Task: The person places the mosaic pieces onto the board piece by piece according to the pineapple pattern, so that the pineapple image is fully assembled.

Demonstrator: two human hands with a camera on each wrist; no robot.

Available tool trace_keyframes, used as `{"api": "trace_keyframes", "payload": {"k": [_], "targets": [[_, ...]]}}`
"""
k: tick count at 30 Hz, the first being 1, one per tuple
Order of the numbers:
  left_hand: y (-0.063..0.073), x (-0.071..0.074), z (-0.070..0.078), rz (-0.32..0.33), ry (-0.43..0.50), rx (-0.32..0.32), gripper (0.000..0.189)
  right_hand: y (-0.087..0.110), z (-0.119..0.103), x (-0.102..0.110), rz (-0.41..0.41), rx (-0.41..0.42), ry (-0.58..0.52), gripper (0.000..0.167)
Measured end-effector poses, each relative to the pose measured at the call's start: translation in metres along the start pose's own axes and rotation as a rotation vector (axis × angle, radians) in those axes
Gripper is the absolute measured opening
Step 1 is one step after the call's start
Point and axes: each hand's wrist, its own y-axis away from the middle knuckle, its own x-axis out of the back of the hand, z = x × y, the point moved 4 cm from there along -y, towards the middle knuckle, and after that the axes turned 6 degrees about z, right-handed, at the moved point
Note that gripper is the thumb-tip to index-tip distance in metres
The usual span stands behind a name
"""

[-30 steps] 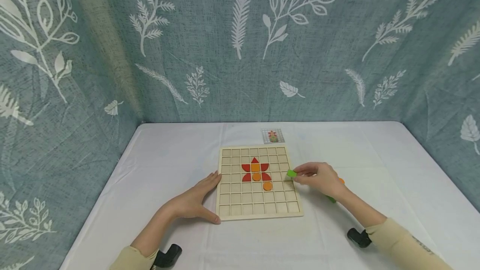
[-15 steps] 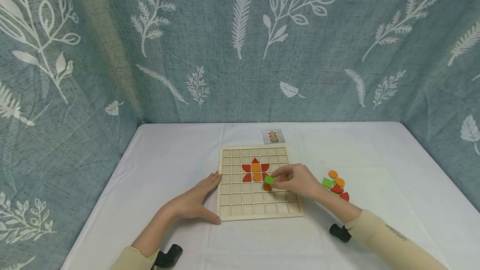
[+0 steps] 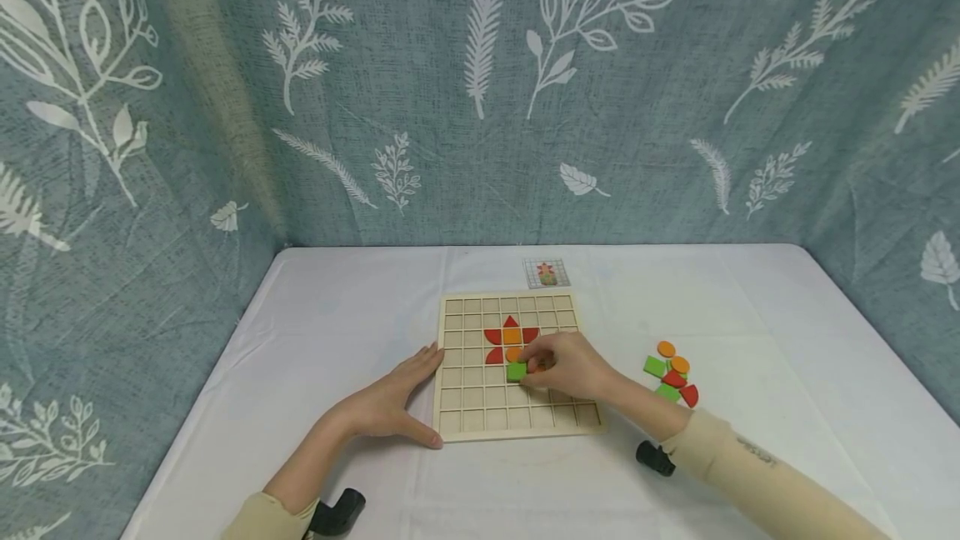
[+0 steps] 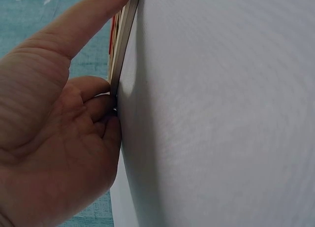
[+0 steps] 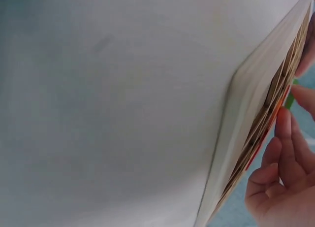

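Grid board (image 3: pixel 472 421) taken as landmark; it lies flat on the white-covered table (image 3: pixel 720 307). Left hand (image 3: pixel 390 394): thumb and fingers spread wide, thumb at the board's near left corner, fingertips at its left edge; presumably a brace against sliding. Right hand (image 3: pixel 570 365): narrow pinch, holding a green square (image 3: pixel 516 372) over the board's middle, just nearer the person than an orange disc (image 3: pixel 513 353). Held by its edge, I judge, to keep the cell beneath accessible; whether it is seated cannot be told. Red pieces (image 3: pixel 493 336) flank an orange square (image 3: pixel 512 336) on the board. Loose pieces (image 3: pixel 674 377), green, orange and red, lie right of the board, probably for easy right-hand reach. Beyond the board's far edge, a printed card (image 3: pixel 547 273), likely within sight for reference. No brand readable; dark marking (image 3: pixel 757 451) on right sleeve (image 3: pixel 712 440), too small to read.
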Motion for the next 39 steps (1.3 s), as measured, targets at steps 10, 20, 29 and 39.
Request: {"api": "trace_keyframes", "payload": {"k": [10, 20, 29, 39], "targets": [[-0.001, 0.000, 0.000, 0.004, 0.007, 0.012, 0.120, 0.001, -0.005, 0.000, 0.023, 0.052, 0.069, 0.016], [-0.001, 0.001, 0.000, -0.001, 0.018, 0.011, 0.121, 0.007, 0.001, 0.008, 0.034, -0.033, -0.011, 0.014], [0.000, 0.003, 0.002, -0.003, 0.015, 0.016, 0.120, 0.033, 0.030, 0.041, 0.136, -0.182, -0.029, 0.013], [-0.002, 0.000, -0.001, -0.004, -0.004, 0.021, 0.121, 0.075, 0.064, 0.091, 0.179, -0.311, 0.075, 0.022]]}}
